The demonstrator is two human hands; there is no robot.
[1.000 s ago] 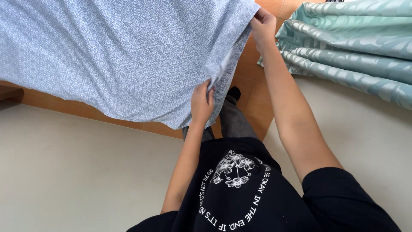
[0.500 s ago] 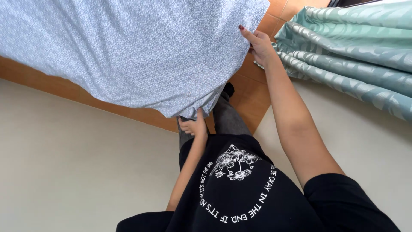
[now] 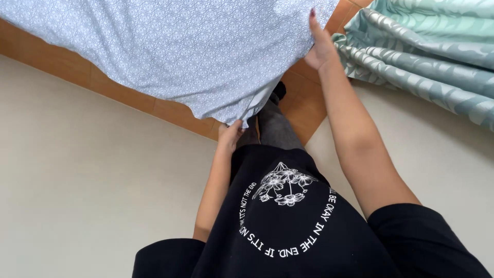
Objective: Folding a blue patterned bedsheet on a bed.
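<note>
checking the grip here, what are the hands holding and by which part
Both hold the pale blue patterned cloth sheet: the left hand pinches its lower corner, the right hand grips its right edge higher up.

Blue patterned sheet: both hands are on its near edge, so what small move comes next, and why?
Probably draw the left hand out sideways to tighten the edge. The blue patterned sheet sags to a low corner where that hand pinches it, while the right hand holds the edge higher beside the green curtain. Levelling the two would likely flatten the drooping fold.
</note>
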